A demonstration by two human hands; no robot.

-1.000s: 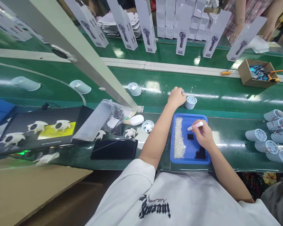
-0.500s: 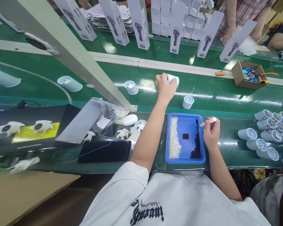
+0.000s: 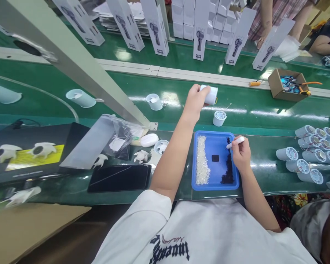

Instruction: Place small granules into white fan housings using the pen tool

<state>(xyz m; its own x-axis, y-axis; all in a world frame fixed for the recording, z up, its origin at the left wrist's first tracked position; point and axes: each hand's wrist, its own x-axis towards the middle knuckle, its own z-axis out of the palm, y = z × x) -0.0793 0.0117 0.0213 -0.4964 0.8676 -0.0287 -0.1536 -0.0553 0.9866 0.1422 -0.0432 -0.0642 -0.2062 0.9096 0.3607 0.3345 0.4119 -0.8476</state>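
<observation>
My left hand point(image 3: 195, 101) reaches out over the green surface, fingers closed round a pale blue cylindrical housing point(image 3: 211, 95). The housing is tipped on its side, and a bit of yellow shows at its right end. Between the fingers of my right hand point(image 3: 242, 154) is a white pen-like tool point(image 3: 237, 140), its tip at the strip of small black pieces point(image 3: 228, 168) in a blue tray point(image 3: 216, 187). White granular pieces point(image 3: 202, 161) line the tray's left side, with a dark square point(image 3: 215, 158) in the middle. Beyond the tray stands another pale housing point(image 3: 219, 118).
Several housings point(image 3: 316, 156) cluster at the right. To the left lie a black phone point(image 3: 119, 178), white fan blades point(image 3: 141, 156) and a plastic bag point(image 3: 123, 141). A slanted metal post point(image 3: 93, 77) rises there. A cardboard box point(image 3: 284, 86) and upright printed boxes point(image 3: 200, 35) stand farther back.
My left hand has turned the housing further onto its side and shifted it slightly right. My right hand has moved left, bringing the tool's tip over the black pieces. The view has shifted a little.
</observation>
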